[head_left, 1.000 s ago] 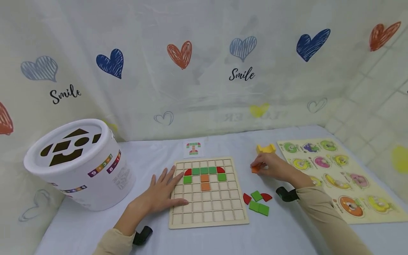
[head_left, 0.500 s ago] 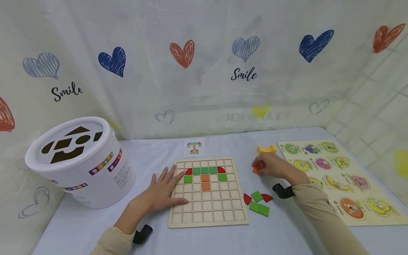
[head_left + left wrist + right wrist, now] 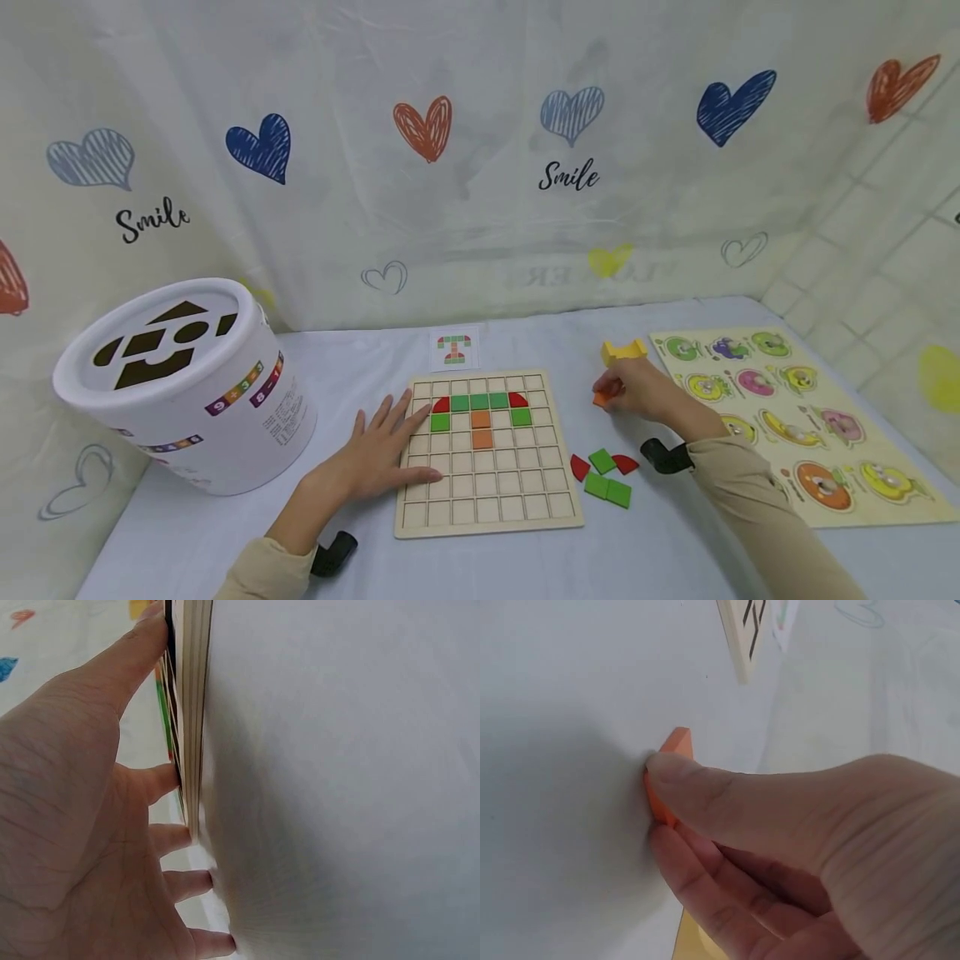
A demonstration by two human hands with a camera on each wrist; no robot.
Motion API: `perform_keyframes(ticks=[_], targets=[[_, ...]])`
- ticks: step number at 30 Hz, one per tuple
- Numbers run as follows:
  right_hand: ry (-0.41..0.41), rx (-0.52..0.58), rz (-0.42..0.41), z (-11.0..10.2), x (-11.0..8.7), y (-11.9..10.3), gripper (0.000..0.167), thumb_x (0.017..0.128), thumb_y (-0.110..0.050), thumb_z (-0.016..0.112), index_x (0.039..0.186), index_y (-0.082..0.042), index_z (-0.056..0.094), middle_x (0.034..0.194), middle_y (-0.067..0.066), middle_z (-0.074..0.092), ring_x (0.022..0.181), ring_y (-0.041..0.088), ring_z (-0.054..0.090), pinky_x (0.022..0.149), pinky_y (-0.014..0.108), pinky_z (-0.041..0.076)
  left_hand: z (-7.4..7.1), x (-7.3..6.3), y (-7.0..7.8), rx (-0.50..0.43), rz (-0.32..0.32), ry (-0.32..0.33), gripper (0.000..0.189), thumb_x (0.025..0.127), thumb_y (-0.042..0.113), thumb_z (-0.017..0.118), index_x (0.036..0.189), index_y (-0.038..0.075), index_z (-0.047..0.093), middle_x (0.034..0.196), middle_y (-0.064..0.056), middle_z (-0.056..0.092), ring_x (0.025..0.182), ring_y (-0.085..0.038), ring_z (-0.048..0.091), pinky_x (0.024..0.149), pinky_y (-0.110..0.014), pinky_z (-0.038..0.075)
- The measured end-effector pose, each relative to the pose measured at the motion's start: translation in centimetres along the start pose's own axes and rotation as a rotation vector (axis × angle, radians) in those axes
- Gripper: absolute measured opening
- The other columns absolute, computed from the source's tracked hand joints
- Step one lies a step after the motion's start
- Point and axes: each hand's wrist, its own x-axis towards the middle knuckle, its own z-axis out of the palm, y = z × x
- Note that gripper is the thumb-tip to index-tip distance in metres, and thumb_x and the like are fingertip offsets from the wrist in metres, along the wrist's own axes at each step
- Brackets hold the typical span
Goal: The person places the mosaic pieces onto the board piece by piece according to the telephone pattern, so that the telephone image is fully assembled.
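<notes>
My right hand point(image 3: 633, 390) pinches an orange tile point(image 3: 679, 742) between thumb and fingers, low over the cloth to the right of the wooden grid board point(image 3: 487, 531). Spread out with straight fingers, my left hand point(image 3: 375, 454) rests on the board's left edge; in the left wrist view the thumb and some fingers touch the board edge point(image 3: 193, 697), and other fingertips reach the cloth. Red, green and orange tiles point(image 3: 481, 438) form a T-like top on the grid. Several loose green and red tiles point(image 3: 618, 493) lie beside the board's right side.
A pattern card point(image 3: 453, 348) lies behind the board. To the left stands a white bucket point(image 3: 247, 433) with shaped holes in its lid. Yellow pieces point(image 3: 624, 350) sit beyond my right hand, and a fruit puzzle board point(image 3: 772, 383) covers the right side.
My right hand has shifted only slightly and keeps the orange tile pinched. The left hand stays on the board; the view wobbles a little.
</notes>
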Motion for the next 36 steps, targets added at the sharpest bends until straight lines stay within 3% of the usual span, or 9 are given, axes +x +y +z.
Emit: perform_keyframes(ticks=[11, 19, 23, 28, 33, 36], targets=[[-0.02, 0.024, 0.016, 0.2, -0.2, 0.1, 0.023, 0.083, 0.01, 0.081, 0.105, 0.009, 0.075, 0.094, 0.009, 0.073, 0.085, 0.022, 0.065, 0.08, 0.042, 0.059, -0.5, -0.4, 0.6, 0.008, -0.012, -0.043, 0.102, 0.092, 0.073, 0.062, 0.167, 0.015, 0.027, 0.174, -0.02, 0.008, 0.158, -0.049, 0.006, 0.117, -0.078, 0.003], [-0.036, 0.039, 0.011, -0.5, 0.0, 0.4, 0.022, 0.083, 0.008, 0.08, 0.104, 0.006, 0.075, 0.093, 0.007, 0.072, 0.084, 0.02, 0.064, 0.08, 0.041, 0.059, -0.3, 0.0, 0.2, 0.02, -0.016, -0.027, 0.102, 0.091, 0.075, 0.061, 0.168, 0.018, 0.027, 0.175, -0.017, 0.007, 0.159, -0.046, 0.003, 0.118, -0.077, 0.002], [-0.045, 0.049, 0.017, -0.7, 0.1, 0.3, 0.014, 0.084, 0.006, 0.082, 0.096, 0.001, 0.077, 0.086, 0.002, 0.072, 0.079, 0.017, 0.062, 0.076, 0.035, 0.057, -0.3, 0.1, 0.2, 0.02, -0.019, -0.027, 0.102, 0.091, 0.076, 0.061, 0.168, 0.018, 0.027, 0.175, -0.017, 0.007, 0.159, -0.046, 0.002, 0.118, -0.077, 0.001], [-0.04, 0.093, -0.042, -0.4, -0.1, 0.8, 0.009, 0.085, 0.001, 0.083, 0.09, -0.005, 0.079, 0.083, -0.002, 0.074, 0.078, 0.013, 0.064, 0.074, 0.029, 0.055, -0.4, 0.1, 0.4, 0.027, -0.01, -0.023, 0.101, 0.091, 0.075, 0.06, 0.167, 0.017, 0.028, 0.175, -0.018, 0.007, 0.159, -0.046, 0.002, 0.118, -0.077, 0.001], [0.029, 0.066, -0.132, 0.2, 0.1, 1.0, 0.003, 0.089, -0.007, 0.083, 0.092, -0.008, 0.081, 0.087, -0.005, 0.073, 0.081, 0.011, 0.061, 0.074, 0.026, 0.054, -0.5, 0.0, 0.4, 0.023, -0.012, -0.029, 0.101, 0.091, 0.074, 0.061, 0.168, 0.018, 0.027, 0.175, -0.018, 0.007, 0.159, -0.047, 0.003, 0.118, -0.078, 0.002], [0.075, 0.056, -0.192, 0.5, 0.2, 0.7, 0.007, 0.092, -0.006, 0.08, 0.098, -0.004, 0.082, 0.09, -0.003, 0.073, 0.082, 0.011, 0.063, 0.074, 0.026, 0.055, -0.4, -0.1, 0.4, 0.017, -0.009, -0.029, 0.101, 0.092, 0.074, 0.062, 0.168, 0.018, 0.026, 0.175, -0.019, 0.007, 0.158, -0.048, 0.004, 0.117, -0.078, 0.002]])
